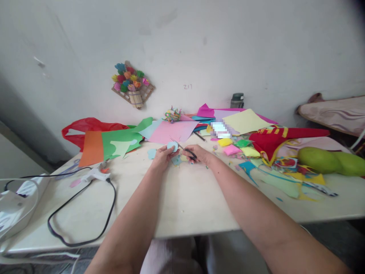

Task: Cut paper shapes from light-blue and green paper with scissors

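Note:
My left hand (pixel 163 158) pinches a small light blue round piece of paper (pixel 172 146) over the middle of the table. Close by on the right, my right hand (pixel 198 154) is closed around the dark handles of a pair of scissors (pixel 180 145). The blades point up and left, beside the paper; whether they touch it I cannot tell. More light blue paper (pixel 152 153) lies just left of my left hand. Blue and yellow paper scraps (pixel 177 160) rest on the table between my hands.
A glue gun (pixel 95 175) with a looped black cord lies left, near a power strip (pixel 25 201). Coloured sheets (pixel 171 131) spread along the back. Foam packets (pixel 232 150), paper scraps (pixel 281 182) and green fruit (pixel 319 160) lie right. A bottle (pixel 237 101) stands by the wall.

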A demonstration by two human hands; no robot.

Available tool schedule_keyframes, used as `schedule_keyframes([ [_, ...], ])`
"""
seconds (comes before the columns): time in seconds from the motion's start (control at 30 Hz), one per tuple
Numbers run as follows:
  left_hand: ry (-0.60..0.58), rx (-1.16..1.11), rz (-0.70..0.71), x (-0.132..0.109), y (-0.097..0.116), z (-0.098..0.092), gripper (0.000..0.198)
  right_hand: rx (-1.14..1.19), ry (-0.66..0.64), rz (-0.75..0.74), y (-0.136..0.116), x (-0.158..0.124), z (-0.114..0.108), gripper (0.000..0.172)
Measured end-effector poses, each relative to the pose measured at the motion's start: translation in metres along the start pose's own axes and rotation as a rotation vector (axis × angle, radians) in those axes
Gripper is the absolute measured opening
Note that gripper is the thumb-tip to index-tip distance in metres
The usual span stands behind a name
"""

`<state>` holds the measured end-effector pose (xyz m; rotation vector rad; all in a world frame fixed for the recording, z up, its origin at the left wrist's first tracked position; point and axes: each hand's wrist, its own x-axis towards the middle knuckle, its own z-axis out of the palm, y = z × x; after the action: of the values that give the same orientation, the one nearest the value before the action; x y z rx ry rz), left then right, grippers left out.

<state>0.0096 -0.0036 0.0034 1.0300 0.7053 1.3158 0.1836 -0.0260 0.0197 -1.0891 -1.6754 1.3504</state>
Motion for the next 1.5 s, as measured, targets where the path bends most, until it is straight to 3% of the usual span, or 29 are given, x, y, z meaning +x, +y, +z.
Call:
schedule_keyframes([
  [1.5, 0.069, -0.026, -0.001, 0.0, 0.002, 0.001, 0.012, 0.09, -0.028, -0.075, 0.011, 0.01, -0.001, 0.031],
])
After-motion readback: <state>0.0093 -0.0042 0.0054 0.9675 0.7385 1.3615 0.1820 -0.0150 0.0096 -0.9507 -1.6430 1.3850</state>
